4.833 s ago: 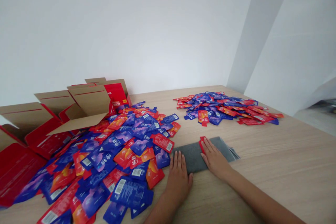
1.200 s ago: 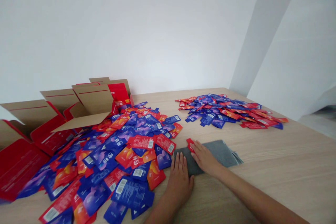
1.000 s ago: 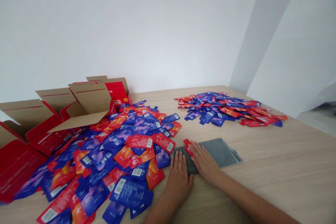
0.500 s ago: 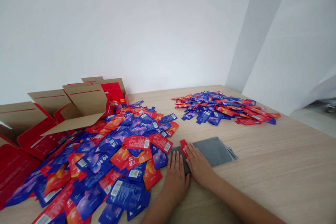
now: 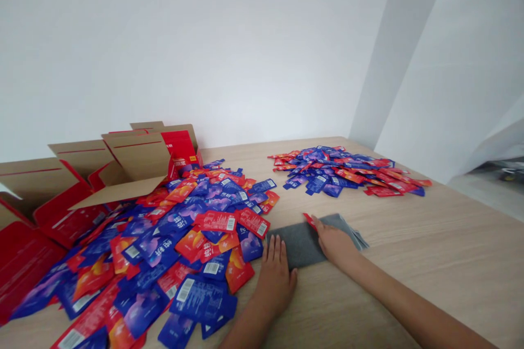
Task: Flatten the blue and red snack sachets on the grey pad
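A folded grey cloth lies on the wooden table in front of me. My left hand rests flat at the cloth's left end, fingers stretched out. My right hand lies on the cloth's right part, fingers pressing a small red packet against it; only the packet's tip shows beyond my fingertips. A big heap of blue and red packets spreads to the left of my hands. A smaller, flatter heap of packets lies farther back on the right.
Open red and brown cardboard boxes stand at the far left behind the big heap. A white wall runs along the table's far edge, with a pillar at the right corner.
My right hand has slid the red packet from the cloth's left end to its right part. My left hand has stayed in place.
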Motion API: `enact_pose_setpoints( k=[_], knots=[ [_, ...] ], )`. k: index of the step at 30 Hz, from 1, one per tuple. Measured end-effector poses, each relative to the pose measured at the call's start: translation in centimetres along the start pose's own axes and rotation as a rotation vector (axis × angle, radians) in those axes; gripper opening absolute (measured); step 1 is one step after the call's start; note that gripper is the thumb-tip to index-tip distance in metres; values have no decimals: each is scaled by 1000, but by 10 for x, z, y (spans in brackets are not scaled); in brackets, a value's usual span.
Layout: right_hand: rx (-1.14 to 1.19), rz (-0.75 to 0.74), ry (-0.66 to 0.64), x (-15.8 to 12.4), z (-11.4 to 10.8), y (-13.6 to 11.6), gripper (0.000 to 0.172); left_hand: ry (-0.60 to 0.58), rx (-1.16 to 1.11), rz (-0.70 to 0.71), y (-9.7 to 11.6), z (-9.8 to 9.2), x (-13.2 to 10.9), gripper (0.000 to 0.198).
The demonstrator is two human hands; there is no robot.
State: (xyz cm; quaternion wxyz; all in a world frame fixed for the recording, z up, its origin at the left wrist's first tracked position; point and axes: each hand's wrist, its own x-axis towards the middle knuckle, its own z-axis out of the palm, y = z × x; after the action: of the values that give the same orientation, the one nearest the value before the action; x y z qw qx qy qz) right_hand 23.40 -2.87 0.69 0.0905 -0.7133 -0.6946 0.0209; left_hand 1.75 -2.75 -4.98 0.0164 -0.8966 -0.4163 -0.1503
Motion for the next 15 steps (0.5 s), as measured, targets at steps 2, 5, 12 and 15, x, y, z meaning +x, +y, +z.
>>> enact_pose_setpoints(
  k=[2,5,12,15],
  knots=[
    [121,59,16,8,-13,2,54,-11,-10,-4,0,-2,0,58],
    [330,93,27,18,-19,4,52,-17,-23,-15,1,-4,1,58],
    [318,-345,39,-9,22,-27,48,31,-8,-3,0,3,-2,63],
    [188,-409,-3,-13,32,-22,49,40,5,0,-1,7,-3,63]
  ],
)
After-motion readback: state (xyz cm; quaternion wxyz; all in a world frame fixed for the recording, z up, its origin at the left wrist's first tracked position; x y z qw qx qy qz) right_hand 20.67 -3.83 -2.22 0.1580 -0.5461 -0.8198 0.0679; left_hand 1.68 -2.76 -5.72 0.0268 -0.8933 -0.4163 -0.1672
